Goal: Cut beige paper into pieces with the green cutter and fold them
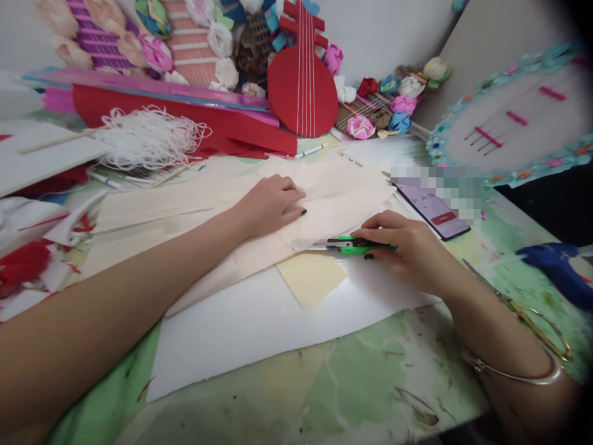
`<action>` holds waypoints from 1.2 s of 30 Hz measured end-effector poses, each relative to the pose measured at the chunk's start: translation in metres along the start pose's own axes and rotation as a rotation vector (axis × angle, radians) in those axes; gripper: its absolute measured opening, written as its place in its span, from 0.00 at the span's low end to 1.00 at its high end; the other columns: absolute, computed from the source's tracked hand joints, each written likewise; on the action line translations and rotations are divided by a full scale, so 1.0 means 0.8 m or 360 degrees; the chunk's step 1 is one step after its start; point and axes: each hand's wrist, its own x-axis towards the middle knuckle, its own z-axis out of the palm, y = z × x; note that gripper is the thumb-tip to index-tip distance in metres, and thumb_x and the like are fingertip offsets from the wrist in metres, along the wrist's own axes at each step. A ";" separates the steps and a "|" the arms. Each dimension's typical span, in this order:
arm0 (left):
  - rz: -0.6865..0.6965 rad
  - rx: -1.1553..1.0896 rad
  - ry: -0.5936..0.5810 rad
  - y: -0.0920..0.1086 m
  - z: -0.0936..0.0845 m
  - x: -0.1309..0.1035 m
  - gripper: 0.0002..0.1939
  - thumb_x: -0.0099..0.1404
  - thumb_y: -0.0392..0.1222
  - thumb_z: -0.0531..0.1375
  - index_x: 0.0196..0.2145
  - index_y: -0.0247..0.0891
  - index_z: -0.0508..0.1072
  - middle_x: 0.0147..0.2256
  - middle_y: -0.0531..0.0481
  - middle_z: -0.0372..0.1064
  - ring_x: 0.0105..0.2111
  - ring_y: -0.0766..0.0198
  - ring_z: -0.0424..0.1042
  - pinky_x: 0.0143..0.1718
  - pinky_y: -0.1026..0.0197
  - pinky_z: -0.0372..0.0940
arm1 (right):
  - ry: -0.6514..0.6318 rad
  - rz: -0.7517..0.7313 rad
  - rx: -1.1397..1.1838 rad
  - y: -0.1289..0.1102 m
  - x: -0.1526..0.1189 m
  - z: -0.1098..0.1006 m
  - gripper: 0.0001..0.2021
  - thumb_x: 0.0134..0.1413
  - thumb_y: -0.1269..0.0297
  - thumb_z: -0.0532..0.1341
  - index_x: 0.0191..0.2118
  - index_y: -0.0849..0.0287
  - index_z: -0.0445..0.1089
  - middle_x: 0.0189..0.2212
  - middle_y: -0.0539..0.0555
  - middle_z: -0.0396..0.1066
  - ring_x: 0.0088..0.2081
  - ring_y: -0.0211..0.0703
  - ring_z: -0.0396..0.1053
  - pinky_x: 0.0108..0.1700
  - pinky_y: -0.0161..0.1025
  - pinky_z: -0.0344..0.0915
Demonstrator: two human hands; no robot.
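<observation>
A right hand [412, 250] holds a green utility knife [348, 250] in a closed grip, blade at the near edge of cream sheets [340, 191]; the left hand [271, 207] rests loosely open on top. Cutting appears unfinished, its extent unclear. Beneath lie white board [231, 346] and the table [259, 408].

"Your left hand [273, 204] rests on the cream sheets [343, 191]; your right hand [401, 247] grips a green cutter [345, 248], its blade at their near edge."

"Yes; and just below it you have a yellow piece [310, 278] on a white board [231, 346], which lies on your table [278, 395]."

"To your right are a phone [435, 207] and gold-handled scissors [509, 301]; ahead of you stands a red lute-shaped craft [303, 93]; white string [152, 136] lies heaped to its left."
</observation>
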 end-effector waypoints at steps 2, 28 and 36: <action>0.0004 -0.0013 0.0005 -0.001 0.000 0.000 0.17 0.66 0.45 0.56 0.48 0.36 0.74 0.46 0.40 0.71 0.44 0.53 0.68 0.49 0.50 0.62 | -0.0003 0.0004 -0.0012 0.003 -0.002 -0.001 0.20 0.50 0.79 0.54 0.47 0.58 0.75 0.42 0.58 0.72 0.43 0.49 0.70 0.45 0.44 0.67; -0.0003 -0.0058 0.0021 -0.002 0.002 0.000 0.17 0.66 0.46 0.56 0.47 0.37 0.75 0.45 0.41 0.70 0.44 0.53 0.67 0.48 0.50 0.62 | 0.0021 -0.0017 -0.0083 -0.008 0.000 0.003 0.21 0.49 0.80 0.54 0.46 0.58 0.74 0.41 0.59 0.73 0.42 0.50 0.70 0.44 0.45 0.68; 0.0016 -0.0060 0.0040 -0.002 0.002 0.000 0.18 0.66 0.47 0.55 0.47 0.34 0.75 0.44 0.40 0.70 0.43 0.52 0.68 0.48 0.50 0.62 | -0.0003 -0.0014 -0.0079 -0.012 0.001 0.003 0.21 0.50 0.81 0.53 0.46 0.61 0.74 0.42 0.61 0.72 0.42 0.50 0.69 0.43 0.45 0.68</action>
